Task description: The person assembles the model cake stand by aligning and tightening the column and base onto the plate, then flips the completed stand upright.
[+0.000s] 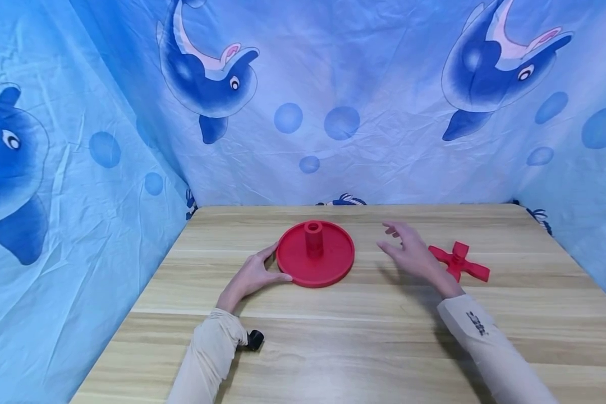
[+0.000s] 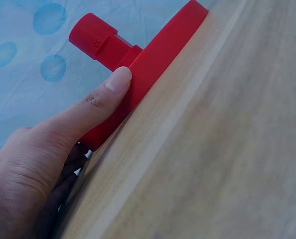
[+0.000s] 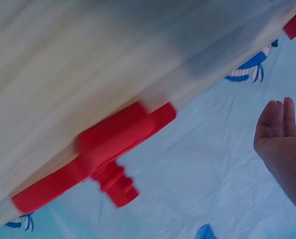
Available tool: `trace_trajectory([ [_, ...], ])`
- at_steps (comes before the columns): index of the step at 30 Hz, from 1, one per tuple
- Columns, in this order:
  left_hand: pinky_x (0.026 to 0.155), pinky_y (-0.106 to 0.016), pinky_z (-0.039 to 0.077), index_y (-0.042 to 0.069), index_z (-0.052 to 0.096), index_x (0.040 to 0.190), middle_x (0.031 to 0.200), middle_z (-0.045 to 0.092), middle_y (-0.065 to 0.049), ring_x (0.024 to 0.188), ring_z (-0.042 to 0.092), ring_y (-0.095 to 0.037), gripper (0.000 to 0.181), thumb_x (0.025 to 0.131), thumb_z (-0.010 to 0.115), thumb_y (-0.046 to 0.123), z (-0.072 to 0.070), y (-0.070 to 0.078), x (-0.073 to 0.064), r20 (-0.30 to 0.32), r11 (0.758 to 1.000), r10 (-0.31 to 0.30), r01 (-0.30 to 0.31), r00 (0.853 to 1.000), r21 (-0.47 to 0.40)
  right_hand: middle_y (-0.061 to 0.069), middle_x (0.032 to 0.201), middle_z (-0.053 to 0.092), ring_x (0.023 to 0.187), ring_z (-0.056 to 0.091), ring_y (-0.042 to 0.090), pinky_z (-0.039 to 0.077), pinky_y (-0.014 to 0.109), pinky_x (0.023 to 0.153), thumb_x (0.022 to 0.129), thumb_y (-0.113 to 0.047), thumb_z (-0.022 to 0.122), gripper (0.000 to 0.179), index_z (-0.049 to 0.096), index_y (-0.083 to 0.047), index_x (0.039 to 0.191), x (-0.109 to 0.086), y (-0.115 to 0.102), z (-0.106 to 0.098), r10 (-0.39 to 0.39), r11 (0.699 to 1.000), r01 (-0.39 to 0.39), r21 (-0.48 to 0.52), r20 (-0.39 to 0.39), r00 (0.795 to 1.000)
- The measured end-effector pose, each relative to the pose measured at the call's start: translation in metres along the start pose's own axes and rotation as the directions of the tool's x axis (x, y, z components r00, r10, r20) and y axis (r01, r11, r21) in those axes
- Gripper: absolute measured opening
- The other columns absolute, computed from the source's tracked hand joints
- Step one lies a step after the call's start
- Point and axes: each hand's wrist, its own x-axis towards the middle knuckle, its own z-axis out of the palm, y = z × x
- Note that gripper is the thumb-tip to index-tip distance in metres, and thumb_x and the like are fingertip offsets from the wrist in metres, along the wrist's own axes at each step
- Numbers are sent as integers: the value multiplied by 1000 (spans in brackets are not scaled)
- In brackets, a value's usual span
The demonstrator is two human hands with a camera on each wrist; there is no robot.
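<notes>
A red round base [image 1: 333,264] with a raised rim and a hollow upright post [image 1: 313,240] at its centre lies flat on the wooden table. My left hand [image 1: 255,275] holds its left edge, the thumb along the near side and the fingers toward the far side. In the left wrist view the thumb [image 2: 100,99] presses on the rim, while the other fingers are partly hidden. To the right, my right hand [image 1: 411,252] hovers with loosely bent fingers and nothing in them. Just beyond it rests a red cross-shaped piece [image 1: 459,262], whose ribbed stud [image 3: 115,185] stands up.
The wooden table [image 1: 333,348] runs back to a blue dolphin-print cloth [image 1: 373,73] along its far edge and sides. A small black object [image 1: 255,340] sits at the left sleeve's cuff.
</notes>
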Motion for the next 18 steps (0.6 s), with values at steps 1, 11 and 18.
trace_trajectory([
  [1, 112, -53, 42, 20, 41, 161, 154, 51, -5, 142, 45, -28, 111, 70, 91, 61, 0, 0, 0, -1, 1000, -1, 1, 1000, 0, 28, 136, 54, 124, 51, 46, 48, 63, 99, 100, -20, 69, 61, 45, 5, 150, -2, 1, -3, 7, 1000, -7, -5, 3, 1000],
  [11, 114, -53, 40, 19, 42, 160, 155, 51, -6, 143, 43, -29, 110, 71, 92, 58, -1, 0, 1, -1, 1000, -6, 6, 1000, -3, 32, 133, 55, 122, 51, 48, 48, 64, 94, 102, -20, 68, 59, 45, 10, 148, -17, 20, -31, 7, 1000, -8, -30, -34, 999],
  [18, 113, -52, 41, 19, 41, 161, 155, 50, -5, 144, 43, -28, 109, 71, 91, 58, -2, -1, 1, 8, 1000, -3, 3, 1000, -12, 33, 132, 54, 121, 50, 49, 49, 66, 92, 104, -22, 66, 59, 44, 11, 148, -31, 30, -53, 33, 997, -37, -66, -60, 998],
])
